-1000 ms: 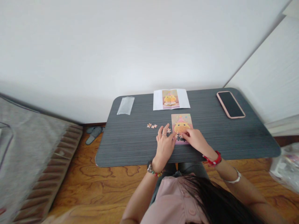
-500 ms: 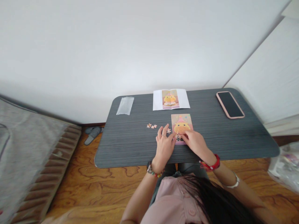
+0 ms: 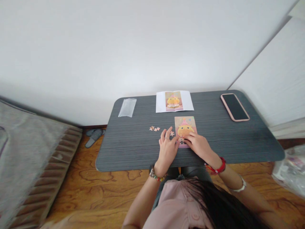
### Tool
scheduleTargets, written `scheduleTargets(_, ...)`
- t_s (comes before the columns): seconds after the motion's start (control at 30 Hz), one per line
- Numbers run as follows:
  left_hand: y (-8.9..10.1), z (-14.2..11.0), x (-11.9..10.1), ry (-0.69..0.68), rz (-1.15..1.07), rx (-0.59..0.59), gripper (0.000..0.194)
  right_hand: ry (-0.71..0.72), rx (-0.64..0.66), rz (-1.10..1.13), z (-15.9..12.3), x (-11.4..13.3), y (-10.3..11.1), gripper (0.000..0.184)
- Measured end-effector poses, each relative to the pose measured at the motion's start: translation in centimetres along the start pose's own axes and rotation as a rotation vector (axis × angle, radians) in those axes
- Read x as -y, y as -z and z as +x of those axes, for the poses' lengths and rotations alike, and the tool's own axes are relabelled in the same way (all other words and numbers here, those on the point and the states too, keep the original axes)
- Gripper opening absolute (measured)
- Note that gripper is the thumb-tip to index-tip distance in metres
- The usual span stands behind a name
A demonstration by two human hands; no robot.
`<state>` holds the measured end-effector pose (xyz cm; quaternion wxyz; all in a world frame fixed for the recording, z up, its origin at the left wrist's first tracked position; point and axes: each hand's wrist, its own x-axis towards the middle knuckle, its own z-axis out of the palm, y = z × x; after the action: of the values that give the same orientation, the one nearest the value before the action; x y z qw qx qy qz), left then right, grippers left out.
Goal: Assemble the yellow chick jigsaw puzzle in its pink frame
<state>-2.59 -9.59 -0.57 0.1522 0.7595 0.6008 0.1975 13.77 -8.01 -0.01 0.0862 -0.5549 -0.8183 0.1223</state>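
Observation:
A jigsaw puzzle (image 3: 184,125) of a yellow character in a pink hat lies on the dark table, with a dark gap among the pieces in its lower part. My left hand (image 3: 167,149) rests at its left edge, fingers spread and thumb near the gap. Over the lower right of the puzzle, my right hand (image 3: 198,144) has its thumb and fingertips together on a puzzle piece (image 3: 181,139) at the gap, partly hidden by the fingers. One loose piece (image 3: 172,134) lies just beyond my left fingers. More loose pieces (image 3: 154,128) lie farther left.
Behind the puzzle is a white sheet (image 3: 160,102) with the same picture printed on it. A clear plastic bag (image 3: 127,108) lies at the back left of the table (image 3: 128,149). A phone in a pink case (image 3: 235,107) is at the right. The wall stands behind.
My right hand has shifted slightly left over the gap, and less of the dark gap shows. My left hand stays in place.

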Motion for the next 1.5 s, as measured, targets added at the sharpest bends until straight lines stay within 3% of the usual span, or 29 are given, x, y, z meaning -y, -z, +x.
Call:
scheduleTargets(0.27, 0.0, -0.2, 0.0, -0.026, -0.013, -0.006, 0.024, 0.023, -0.060, -0.080, -0.5, 0.3, -0.4, 0.029)
scheduleTargets(0.63, 0.2, -0.2, 0.0, -0.061, 0.011, 0.015, 0.026, 0.059, -0.045, -0.146, -0.4, 0.2, -0.4, 0.027)
scheduleTargets(1.5, 0.0, -0.4, 0.3, -0.119, 0.063, -0.027, 0.027, 0.143, -0.190, -0.087, -0.8, -0.3, -1.2, 0.022)
